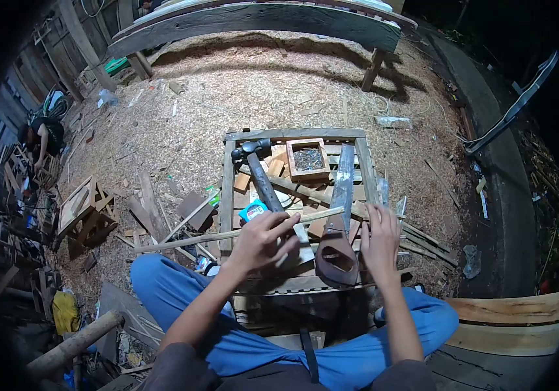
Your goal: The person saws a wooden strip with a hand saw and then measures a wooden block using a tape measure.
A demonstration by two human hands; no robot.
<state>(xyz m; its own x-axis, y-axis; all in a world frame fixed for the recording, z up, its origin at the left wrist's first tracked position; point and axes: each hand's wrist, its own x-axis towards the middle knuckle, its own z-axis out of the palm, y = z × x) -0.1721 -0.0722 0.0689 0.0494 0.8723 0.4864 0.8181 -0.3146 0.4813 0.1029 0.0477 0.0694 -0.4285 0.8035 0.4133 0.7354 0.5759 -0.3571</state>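
Observation:
My left hand is closed around a thin wooden strip, its thumb and index finger a little apart. The strip's right end reaches across a handsaw, which lies with its brown handle toward me. My right hand is open, fingers stretched out, beside the saw near the right edge of a low slatted wooden table. A hammer lies on the table, handle toward my left hand. Near that handle is a blue tape measure. A square wooden box of nails sits at the back.
Wood offcuts lie on the slats, and loose sticks are at the right. A small wooden frame stands at the left. Across the back runs a long bench. Sawdust covers the ground. Another person is at the far left.

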